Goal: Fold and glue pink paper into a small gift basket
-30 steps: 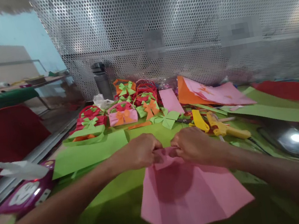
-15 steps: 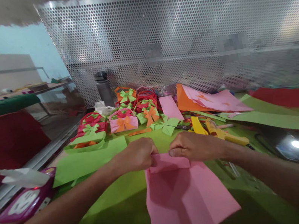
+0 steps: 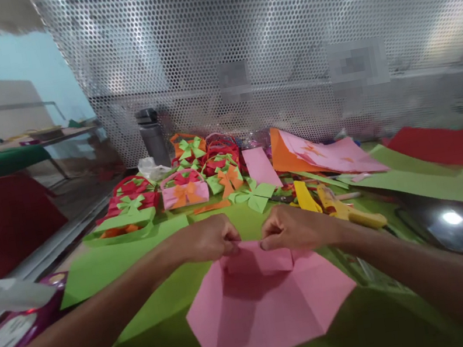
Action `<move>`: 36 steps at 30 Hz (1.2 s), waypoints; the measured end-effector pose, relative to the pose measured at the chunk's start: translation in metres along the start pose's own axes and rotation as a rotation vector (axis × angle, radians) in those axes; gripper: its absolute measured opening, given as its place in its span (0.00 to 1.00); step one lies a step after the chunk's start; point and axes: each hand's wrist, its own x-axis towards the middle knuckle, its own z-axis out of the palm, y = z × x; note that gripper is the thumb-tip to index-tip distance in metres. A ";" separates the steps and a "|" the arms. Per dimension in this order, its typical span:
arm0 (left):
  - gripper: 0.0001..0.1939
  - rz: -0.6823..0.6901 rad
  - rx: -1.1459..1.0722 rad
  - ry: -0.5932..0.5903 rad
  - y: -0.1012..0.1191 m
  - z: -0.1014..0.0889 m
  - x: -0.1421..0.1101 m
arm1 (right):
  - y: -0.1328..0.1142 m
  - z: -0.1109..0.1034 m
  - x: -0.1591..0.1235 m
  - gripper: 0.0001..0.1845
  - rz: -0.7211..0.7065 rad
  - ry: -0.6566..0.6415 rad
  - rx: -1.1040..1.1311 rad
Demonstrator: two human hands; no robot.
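A creased sheet of pink paper [image 3: 264, 316] hangs toward me above the green-covered table, its far edge folded over into a narrow flap. My left hand [image 3: 211, 237] is closed on the left end of that flap, thumb and curled fingers pinching it. At the right end my right hand [image 3: 291, 228] pinches the same fold, the thumb pressed against the paper. A short stretch of the flap shows between the two fists. Creases run down the sheet, and its sides flare outward.
Small paper bags with bows [image 3: 185, 194] stand at the back left before a dark bottle [image 3: 153, 138]. A yellow glue gun [image 3: 350, 210] and a phone [image 3: 457, 233] lie to the right. Pink sheets [image 3: 337, 155] lie behind them. A purple power strip [image 3: 22, 333] sits far left.
The pink sheet's lower part has spread wider, its left side now flaring outward. Both hands still pinch the fold. The view has shifted slightly.
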 end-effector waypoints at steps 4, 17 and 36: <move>0.07 -0.027 -0.031 -0.016 -0.002 0.001 0.000 | 0.003 -0.003 0.002 0.18 -0.005 -0.059 0.021; 0.10 -0.024 0.071 0.027 0.002 0.004 -0.003 | -0.010 0.003 -0.004 0.16 0.042 0.075 -0.148; 0.15 -0.052 0.170 0.393 0.029 0.012 -0.019 | -0.032 0.030 -0.007 0.13 0.120 0.365 -0.606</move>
